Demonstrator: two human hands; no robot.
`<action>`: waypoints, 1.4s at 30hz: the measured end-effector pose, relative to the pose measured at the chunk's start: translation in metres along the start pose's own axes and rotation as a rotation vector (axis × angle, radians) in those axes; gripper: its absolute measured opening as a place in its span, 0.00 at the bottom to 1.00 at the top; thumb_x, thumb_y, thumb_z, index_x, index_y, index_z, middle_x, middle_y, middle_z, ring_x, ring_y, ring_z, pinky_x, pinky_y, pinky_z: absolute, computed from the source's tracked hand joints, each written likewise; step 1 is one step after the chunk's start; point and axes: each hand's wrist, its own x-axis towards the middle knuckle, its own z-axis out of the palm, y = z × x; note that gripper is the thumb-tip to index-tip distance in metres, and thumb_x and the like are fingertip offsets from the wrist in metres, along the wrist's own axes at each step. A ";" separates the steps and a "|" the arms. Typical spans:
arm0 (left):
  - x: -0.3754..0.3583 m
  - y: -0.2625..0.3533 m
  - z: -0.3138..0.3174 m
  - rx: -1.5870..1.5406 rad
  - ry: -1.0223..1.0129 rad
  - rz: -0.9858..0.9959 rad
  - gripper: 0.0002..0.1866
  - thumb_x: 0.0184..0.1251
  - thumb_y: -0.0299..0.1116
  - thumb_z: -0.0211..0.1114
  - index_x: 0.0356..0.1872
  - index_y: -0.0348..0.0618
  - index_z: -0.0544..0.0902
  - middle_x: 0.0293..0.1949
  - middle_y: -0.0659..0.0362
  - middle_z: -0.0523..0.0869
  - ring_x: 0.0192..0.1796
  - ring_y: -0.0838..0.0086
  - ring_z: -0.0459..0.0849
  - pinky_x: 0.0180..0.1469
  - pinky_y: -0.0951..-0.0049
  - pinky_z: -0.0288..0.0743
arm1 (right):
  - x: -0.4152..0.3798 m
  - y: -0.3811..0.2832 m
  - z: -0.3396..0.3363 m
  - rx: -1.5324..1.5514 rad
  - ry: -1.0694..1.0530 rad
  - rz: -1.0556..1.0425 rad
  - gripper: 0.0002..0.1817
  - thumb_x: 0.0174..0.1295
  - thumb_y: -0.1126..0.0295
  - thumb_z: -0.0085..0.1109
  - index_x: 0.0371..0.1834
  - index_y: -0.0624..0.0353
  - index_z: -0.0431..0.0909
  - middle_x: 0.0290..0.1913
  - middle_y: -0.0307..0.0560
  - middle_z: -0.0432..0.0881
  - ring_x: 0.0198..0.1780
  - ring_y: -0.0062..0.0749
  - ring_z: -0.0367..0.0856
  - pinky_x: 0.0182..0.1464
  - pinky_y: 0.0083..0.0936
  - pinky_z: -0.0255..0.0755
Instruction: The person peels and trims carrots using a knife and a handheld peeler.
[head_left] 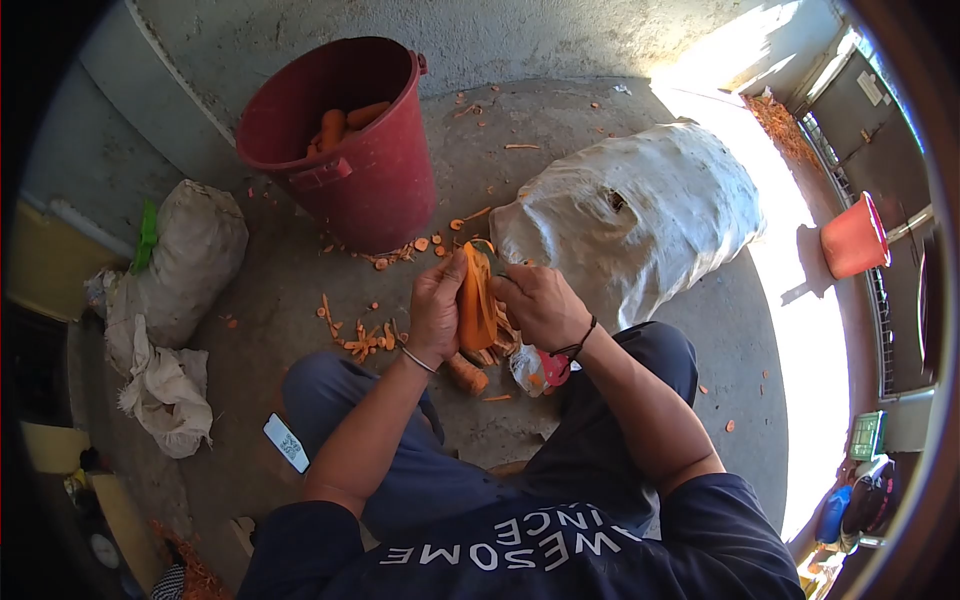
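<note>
My left hand [436, 308] is wrapped round a large orange carrot [478, 315], held upright between my knees. On its other side, my right hand [545, 305] is closed on a small peeler with a green edge [484, 246], which lies against the carrot's upper end. My right fingers cover most of the tool. Below the hands, another carrot [466, 374] rests on the floor beside a heap of peelings [492, 352]. A crumpled clear and red plastic piece [548, 370] lies under my right wrist.
A red bin [400, 170] with carrots [335, 128] inside stands ahead. To its right lies a big full white sack [640, 210]. Other sacks [190, 260] are at left, near a phone-like card with a code [287, 443]. A red bucket [855, 238] is far right. Scraps [370, 340] litter the floor.
</note>
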 end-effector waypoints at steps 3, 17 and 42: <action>0.001 -0.002 0.001 -0.001 0.034 0.033 0.16 0.86 0.44 0.61 0.48 0.41 0.86 0.42 0.63 0.89 0.41 0.81 0.87 0.46 0.76 0.85 | 0.001 0.006 0.006 -0.110 0.000 -0.118 0.22 0.80 0.57 0.54 0.36 0.67 0.80 0.23 0.50 0.84 0.24 0.35 0.86 0.30 0.36 0.77; 0.008 0.006 0.002 -0.062 0.173 0.179 0.18 0.87 0.48 0.59 0.52 0.41 0.83 0.44 0.61 0.87 0.44 0.77 0.88 0.50 0.72 0.86 | 0.000 -0.008 -0.002 0.112 -0.017 0.016 0.13 0.77 0.65 0.55 0.40 0.64 0.82 0.26 0.48 0.82 0.26 0.38 0.86 0.32 0.36 0.77; 0.011 0.001 -0.012 -0.121 0.120 -0.111 0.15 0.83 0.43 0.62 0.57 0.45 0.84 0.48 0.60 0.88 0.49 0.73 0.88 0.54 0.66 0.85 | 0.010 0.006 -0.029 0.314 0.394 0.387 0.17 0.63 0.63 0.76 0.40 0.70 0.86 0.24 0.41 0.82 0.24 0.21 0.82 0.28 0.28 0.77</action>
